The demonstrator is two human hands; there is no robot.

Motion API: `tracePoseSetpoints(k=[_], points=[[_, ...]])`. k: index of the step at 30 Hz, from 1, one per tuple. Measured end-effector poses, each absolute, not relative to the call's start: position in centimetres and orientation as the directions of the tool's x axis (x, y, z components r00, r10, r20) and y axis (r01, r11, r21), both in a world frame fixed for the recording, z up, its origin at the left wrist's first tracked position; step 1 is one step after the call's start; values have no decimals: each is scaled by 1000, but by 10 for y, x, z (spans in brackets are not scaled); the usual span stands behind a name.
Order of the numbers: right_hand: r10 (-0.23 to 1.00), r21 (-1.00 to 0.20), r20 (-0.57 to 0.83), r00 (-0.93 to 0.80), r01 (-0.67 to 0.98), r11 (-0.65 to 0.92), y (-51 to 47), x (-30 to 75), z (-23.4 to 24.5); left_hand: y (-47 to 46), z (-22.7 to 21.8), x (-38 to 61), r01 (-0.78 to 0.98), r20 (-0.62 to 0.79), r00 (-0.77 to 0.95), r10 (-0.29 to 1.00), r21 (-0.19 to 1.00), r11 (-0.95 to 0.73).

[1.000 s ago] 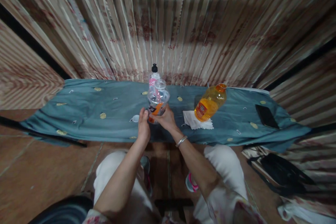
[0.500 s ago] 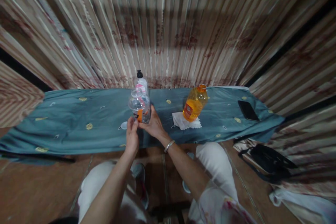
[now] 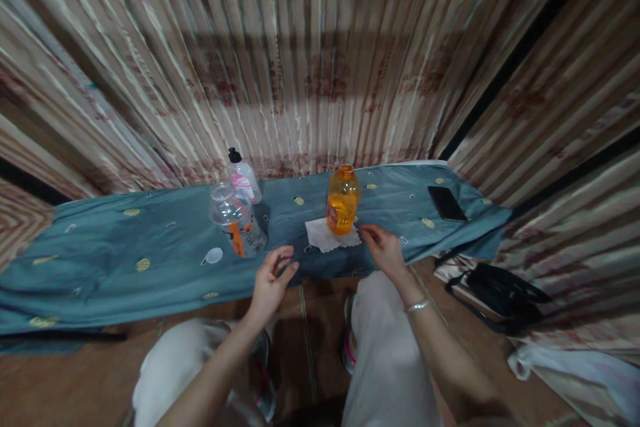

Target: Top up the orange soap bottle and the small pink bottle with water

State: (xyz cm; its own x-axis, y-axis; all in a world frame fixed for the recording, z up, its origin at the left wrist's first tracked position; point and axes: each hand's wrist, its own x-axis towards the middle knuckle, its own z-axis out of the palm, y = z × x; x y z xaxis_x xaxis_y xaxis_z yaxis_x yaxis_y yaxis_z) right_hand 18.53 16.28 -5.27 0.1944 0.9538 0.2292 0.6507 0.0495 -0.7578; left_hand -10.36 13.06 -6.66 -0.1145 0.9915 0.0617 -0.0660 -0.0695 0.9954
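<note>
A clear plastic bottle point(image 3: 237, 219) with an orange label stands uncapped on the teal cloth point(image 3: 125, 247). Its small white cap point(image 3: 213, 255) lies to its left. My left hand point(image 3: 271, 280) hovers just right of and below the bottle, fingers apart, holding nothing. My right hand point(image 3: 384, 250) hangs open near the cloth's front edge, just right of a white napkin point(image 3: 326, 235). On the napkin's far side stands an orange bottle point(image 3: 342, 200) of yellow liquid. A white pump bottle point(image 3: 243, 176) with a black top stands behind the clear one.
A dark phone point(image 3: 447, 203) lies at the cloth's right end. Striped curtains point(image 3: 320, 67) hang close behind. A black bag point(image 3: 500, 293) rests on the tiled floor at right. My knees in white trousers point(image 3: 385, 347) are below the low surface.
Both hands have let go of the clear bottle, which now stands alone. The right hand has moved right toward the napkin; the view has swung left.
</note>
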Motion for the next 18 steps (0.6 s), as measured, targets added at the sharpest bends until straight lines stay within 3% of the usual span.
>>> tracePoseSetpoints(k=[2, 10, 18], points=[[961, -674, 169, 220, 737, -50, 187, 201, -49, 150, -61, -79, -100, 92, -63, 994, 990, -98], [945, -541, 64, 322, 807, -238, 271, 198, -49, 218, -45, 1, -76, 114, -52, 992, 990, -118], [947, -436, 12, 322, 854, -285, 310, 181, -53, 246, -46, 37, -301, 172, 46, 984, 942, -151]])
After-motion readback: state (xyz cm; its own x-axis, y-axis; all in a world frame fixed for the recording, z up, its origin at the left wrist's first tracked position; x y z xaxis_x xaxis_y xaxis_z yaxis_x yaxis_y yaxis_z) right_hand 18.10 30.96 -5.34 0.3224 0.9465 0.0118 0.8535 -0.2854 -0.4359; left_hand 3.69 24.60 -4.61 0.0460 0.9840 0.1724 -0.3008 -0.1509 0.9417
